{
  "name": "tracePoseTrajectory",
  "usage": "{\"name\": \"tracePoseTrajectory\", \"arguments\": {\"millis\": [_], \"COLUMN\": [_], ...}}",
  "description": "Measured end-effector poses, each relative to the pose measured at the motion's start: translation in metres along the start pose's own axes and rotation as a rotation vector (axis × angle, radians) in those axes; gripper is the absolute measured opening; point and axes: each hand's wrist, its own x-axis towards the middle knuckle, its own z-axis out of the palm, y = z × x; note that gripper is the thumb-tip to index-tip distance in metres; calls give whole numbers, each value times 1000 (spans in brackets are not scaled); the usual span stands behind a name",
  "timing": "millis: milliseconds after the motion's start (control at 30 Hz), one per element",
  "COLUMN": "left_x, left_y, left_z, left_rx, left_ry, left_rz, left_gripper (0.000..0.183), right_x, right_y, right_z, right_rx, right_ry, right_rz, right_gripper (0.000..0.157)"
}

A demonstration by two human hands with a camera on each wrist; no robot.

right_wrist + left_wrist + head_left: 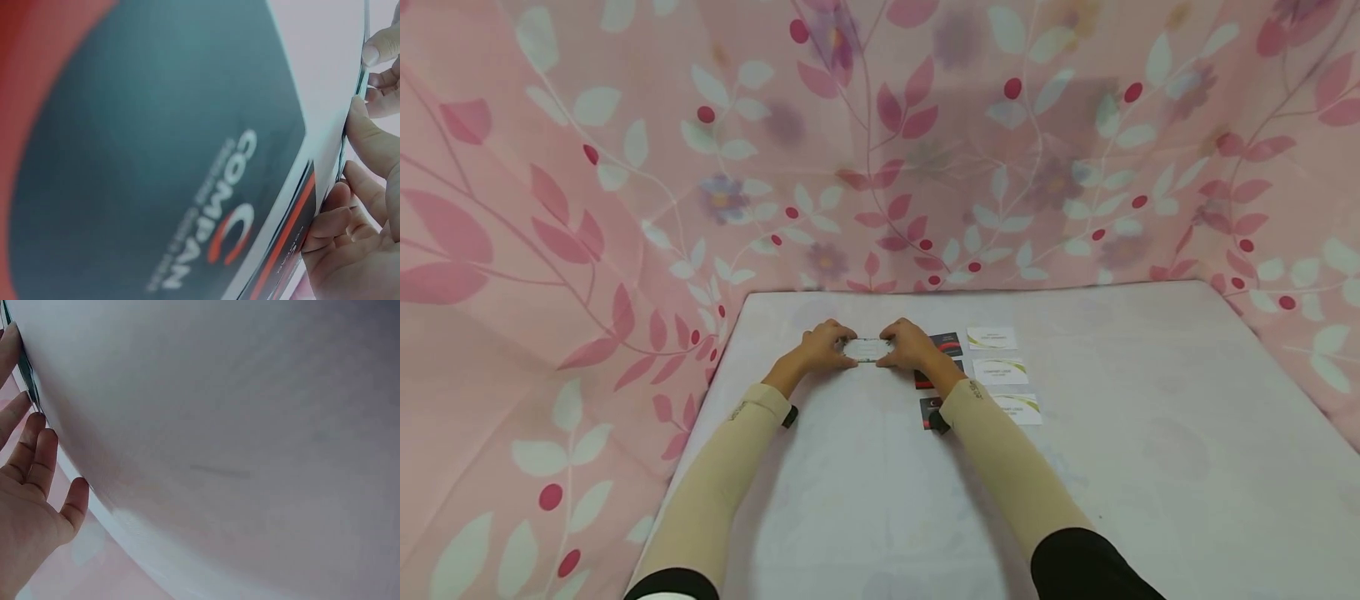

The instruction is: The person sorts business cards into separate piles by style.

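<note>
Head view, logged remotely: white rectangular card with dark-patterned edges [867, 350], above or on the far left part of the white cloth-covered table [1150, 450]; contact I cannot tell. Long axis left to right; print illegible to me; ends covered by fingers. Left hand [829, 346]: thumb and fingers pinching the left end. Right hand [910, 343]: likewise, right end. Black-and-red cards [947, 342], three, columned, partly hidden by the right hand, wrist and cream sleeve [1000, 450]. White cards with yellow-green curves [992, 337], three, farther right; nearest partly covered by that sleeve. Left wrist view: held card edge-on, cut off upper left. Right wrist view: "COMPAN" legible, smaller lettering blurred.
</note>
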Motion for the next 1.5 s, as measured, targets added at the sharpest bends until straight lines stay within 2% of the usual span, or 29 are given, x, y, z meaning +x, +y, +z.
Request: {"name": "tracePoseTrajectory", "arguments": {"millis": [233, 533, 933, 1500], "left_x": [1, -2, -1, 5], "left_y": [-1, 4, 5, 0], "left_z": [-1, -1, -1, 3], "left_rx": [-13, -37, -14, -43], "left_ry": [-13, -12, 1, 20], "left_rz": [-5, -44, -38, -15], "left_gripper": [57, 57, 57, 55], "right_x": [1, -3, -4, -2], "right_y": [0, -3, -4, -1], "right_z": [0, 1, 1, 1], "right_rx": [22, 31, 3, 46], "right_ry": [-12, -21, -19, -16], "right_rz": [19, 62, 57, 55], "right_gripper": [57, 58, 58, 57]}}
